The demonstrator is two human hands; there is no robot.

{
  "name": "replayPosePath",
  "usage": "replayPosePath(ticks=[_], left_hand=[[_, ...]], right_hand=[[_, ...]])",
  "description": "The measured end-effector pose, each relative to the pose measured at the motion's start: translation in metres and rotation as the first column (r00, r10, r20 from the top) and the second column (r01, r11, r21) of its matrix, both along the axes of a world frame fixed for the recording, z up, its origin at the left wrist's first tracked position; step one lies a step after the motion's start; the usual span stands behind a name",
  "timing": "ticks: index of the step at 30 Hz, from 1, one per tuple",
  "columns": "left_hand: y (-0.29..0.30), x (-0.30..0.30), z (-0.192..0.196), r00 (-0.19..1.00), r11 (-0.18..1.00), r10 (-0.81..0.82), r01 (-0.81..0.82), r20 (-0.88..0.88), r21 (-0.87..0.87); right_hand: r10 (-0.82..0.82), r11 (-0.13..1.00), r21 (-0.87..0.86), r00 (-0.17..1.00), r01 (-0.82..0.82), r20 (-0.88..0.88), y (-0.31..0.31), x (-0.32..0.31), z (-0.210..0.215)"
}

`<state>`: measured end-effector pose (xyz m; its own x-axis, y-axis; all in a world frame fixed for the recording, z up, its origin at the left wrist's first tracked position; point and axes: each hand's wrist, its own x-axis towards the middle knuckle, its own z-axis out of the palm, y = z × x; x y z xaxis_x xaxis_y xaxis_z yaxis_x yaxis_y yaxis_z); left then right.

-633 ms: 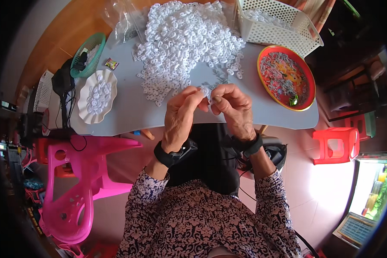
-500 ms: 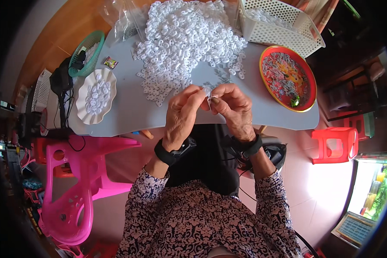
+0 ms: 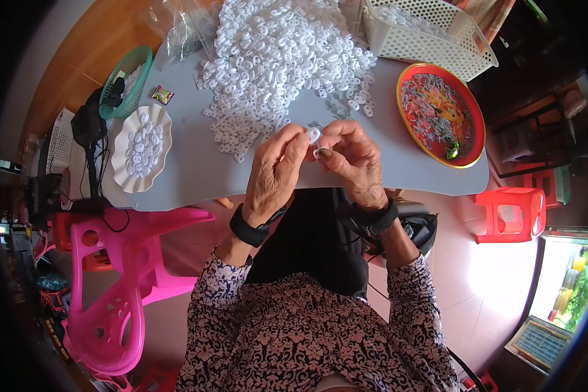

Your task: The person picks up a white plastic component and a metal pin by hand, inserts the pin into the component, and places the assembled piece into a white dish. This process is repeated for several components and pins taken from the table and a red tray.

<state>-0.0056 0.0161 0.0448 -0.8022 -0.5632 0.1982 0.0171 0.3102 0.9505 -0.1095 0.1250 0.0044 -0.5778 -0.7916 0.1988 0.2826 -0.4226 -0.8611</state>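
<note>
Both hands meet over the counter (image 3: 196, 163): the left hand (image 3: 276, 171) pinches a small white ring (image 3: 313, 134), and the right hand (image 3: 353, 160) pinches a tiny metal piece (image 3: 323, 152) against it. Only a few finished pieces lie on the white scalloped plate (image 3: 121, 171) — the big heap of white rings (image 3: 274, 59) remains, so most work looks left.

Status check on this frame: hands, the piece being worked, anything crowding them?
Left hand and right hand together above the grey table, fingertips pinching a small white ring. Big white ring pile just beyond; red tray to the right. Nothing blocking.

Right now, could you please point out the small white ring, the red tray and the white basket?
small white ring (image 3: 313, 134), head view, its face between the fingertips.
red tray (image 3: 408, 130), head view, its left rim.
white basket (image 3: 431, 49), head view, its front wall.
</note>
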Motion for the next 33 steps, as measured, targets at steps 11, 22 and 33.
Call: replayPosePath(ticks=[11,22,33], left_hand=[[0.002,0.0,-0.007,0.998,0.984,-0.028,0.036,0.054,-0.172],[0.011,-0.01,-0.015,0.995,0.98,0.072,-0.084,-0.072,-0.182],[0.012,-0.007,-0.019,0.993,0.957,0.036,-0.002,-0.114,0.289]], right_hand=[[-0.108,0.984,-0.115,0.963,0.14,0.246,-0.004,-0.007,-0.003],[-0.134,0.99,-0.013,0.96,0.141,0.246,-0.008,0.001,0.0],[-0.249,0.966,-0.049,0.962,0.256,0.112,-0.014,0.018,-0.001]])
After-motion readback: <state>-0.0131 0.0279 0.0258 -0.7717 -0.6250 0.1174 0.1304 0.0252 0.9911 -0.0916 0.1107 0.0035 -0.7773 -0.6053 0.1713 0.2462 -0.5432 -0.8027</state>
